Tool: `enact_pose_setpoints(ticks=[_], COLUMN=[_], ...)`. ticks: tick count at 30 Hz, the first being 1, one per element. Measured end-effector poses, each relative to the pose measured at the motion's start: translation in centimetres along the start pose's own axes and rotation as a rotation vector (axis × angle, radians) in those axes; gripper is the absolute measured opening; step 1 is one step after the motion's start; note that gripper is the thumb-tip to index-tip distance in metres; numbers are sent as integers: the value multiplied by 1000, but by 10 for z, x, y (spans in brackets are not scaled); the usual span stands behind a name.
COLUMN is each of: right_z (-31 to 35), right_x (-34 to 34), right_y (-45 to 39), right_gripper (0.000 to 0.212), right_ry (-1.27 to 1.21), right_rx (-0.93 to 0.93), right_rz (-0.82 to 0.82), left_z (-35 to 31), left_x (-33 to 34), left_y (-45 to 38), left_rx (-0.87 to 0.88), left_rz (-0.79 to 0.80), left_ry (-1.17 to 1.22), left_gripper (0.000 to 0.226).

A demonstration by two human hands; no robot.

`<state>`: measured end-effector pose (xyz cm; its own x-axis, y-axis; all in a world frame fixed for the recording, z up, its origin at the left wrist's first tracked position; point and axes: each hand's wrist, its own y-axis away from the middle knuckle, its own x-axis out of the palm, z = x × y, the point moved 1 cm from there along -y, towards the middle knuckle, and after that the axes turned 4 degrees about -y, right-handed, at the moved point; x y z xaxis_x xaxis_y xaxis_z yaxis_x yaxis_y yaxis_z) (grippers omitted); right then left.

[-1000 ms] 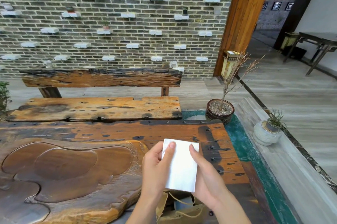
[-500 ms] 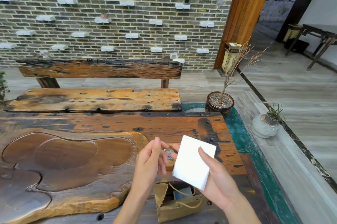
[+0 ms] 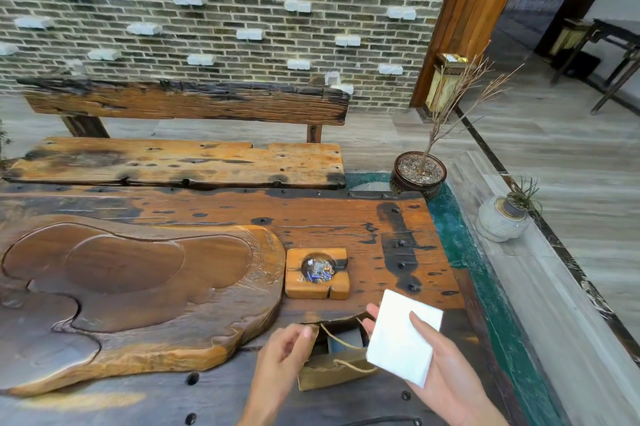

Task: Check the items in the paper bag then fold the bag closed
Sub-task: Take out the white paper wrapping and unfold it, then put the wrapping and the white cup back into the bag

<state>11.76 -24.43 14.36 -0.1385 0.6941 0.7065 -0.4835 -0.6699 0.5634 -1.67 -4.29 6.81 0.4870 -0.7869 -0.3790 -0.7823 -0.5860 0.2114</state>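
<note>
The left hand (image 3: 284, 353) has let go of the white card (image 3: 403, 339) and dropped to the bag (image 3: 332, 353) rim, fingers loosely together. The right hand (image 3: 446, 377) keeps the card pinched beside the open bag on the surface (image 3: 346, 221); checking continues.

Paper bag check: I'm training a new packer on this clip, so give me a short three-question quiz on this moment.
1. True or false: the paper bag is already folded shut.
2. Which hand holds the white packet?
A. left hand
B. right hand
C. both hands
3. Fill in: the left hand is at the bag's ____ edge, by the opening.

Key:
1. False. The bag stands open on the table, and a dark item shows inside.
2. B. The right hand grips the packet just right of the bag's mouth.
3. Left. Whether the fingers pinch the paper cannot be told.
</note>
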Motion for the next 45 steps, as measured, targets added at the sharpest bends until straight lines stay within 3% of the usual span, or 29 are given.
enact_pose_setpoints(ticks=[3, 14, 19, 27, 38, 45], right_z=[4, -5, -10, -17, -28, -44], right_x=[-14, -34, -27, -23, -6, 0], right_y=[1, -8, -14, -28, -42, -69], right_gripper=[46, 43, 37, 38, 24, 35], right_ry=[-1, 62, 196, 527, 557, 671], right_rx=[1, 6, 44, 106, 230, 311], right_rz=[-74, -324, -383, -467, -242, -90], left_z=[10, 10, 12, 25, 37, 31], left_x=[8, 34, 32, 18, 5, -3], left_y=[0, -8, -11, -9, -15, -14], left_rx=[18, -15, 31, 20, -170, -203], left_rz=[1, -71, -96, -79, 153, 233], left_ry=[-49, -119, -243, -133, 30, 104], left_gripper=[13, 40, 45, 50, 76, 87])
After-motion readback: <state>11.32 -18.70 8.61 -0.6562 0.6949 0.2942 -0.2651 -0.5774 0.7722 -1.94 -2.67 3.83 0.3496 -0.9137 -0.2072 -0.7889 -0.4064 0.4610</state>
